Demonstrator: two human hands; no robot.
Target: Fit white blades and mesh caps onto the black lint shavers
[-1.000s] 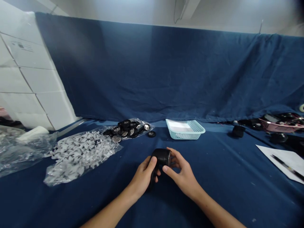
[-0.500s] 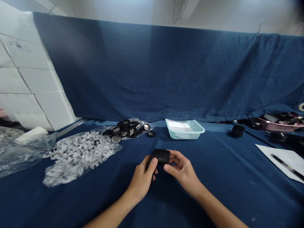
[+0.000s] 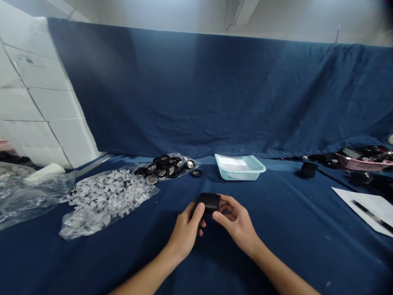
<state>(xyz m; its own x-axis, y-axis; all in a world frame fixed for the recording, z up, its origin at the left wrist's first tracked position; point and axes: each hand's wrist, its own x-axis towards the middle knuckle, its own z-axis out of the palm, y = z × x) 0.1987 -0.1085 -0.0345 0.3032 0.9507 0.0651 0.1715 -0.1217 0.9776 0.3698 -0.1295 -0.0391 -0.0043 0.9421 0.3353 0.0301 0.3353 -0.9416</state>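
A black, bent, rounded part [image 3: 210,201] is held between both hands above the blue cloth. My left hand [image 3: 187,227] wraps round its left end, with the thumb on top. At the right end, the fingers and thumb of my right hand [image 3: 235,217] grip the rim. What lies under my right fingers is hidden. Beyond the hands, round black pieces [image 3: 167,166], some with silvery faces, lie heaped on clear plastic, and a single black ring [image 3: 197,173] rests beside them.
Small grey-white pieces [image 3: 106,196] spread over a plastic bag at the left. A light blue basket [image 3: 241,175] stands at the back. Rightward are a black block [image 3: 308,169], a pink basket [image 3: 364,164] and paper [image 3: 368,205] with a pen on it.
The whole view has shifted slightly, so things appear a little further right. Both hands keep their hold on the black part, with hardly any movement.
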